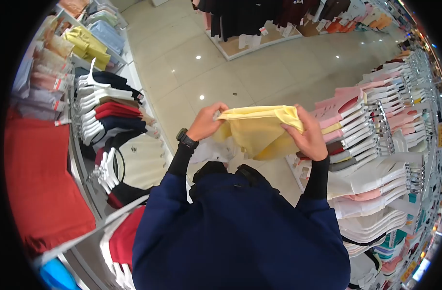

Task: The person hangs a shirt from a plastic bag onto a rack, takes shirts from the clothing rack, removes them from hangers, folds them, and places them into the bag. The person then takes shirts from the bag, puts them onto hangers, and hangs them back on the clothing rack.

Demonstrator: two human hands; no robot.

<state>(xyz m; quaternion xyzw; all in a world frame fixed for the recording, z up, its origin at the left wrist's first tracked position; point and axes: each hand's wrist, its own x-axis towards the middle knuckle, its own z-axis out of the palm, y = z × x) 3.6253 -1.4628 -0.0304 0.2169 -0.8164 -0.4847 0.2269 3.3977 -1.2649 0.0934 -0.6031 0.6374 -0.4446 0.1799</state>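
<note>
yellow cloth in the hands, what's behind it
Tiled floor shows past the yellow cloth, with something white at its lower left; whatever lies directly behind is covered.

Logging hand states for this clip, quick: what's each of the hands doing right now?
Left hand: closed, holding one end of the pale yellow garment.
Right hand: closed, holding the garment's other end.

Left: a red cloth [47, 181], with white hangers [88, 104] beside it. Right: pink garments [337, 101] on a rack. Top: dark shirts [245, 18] hanging above a low platform [267, 46].
</note>
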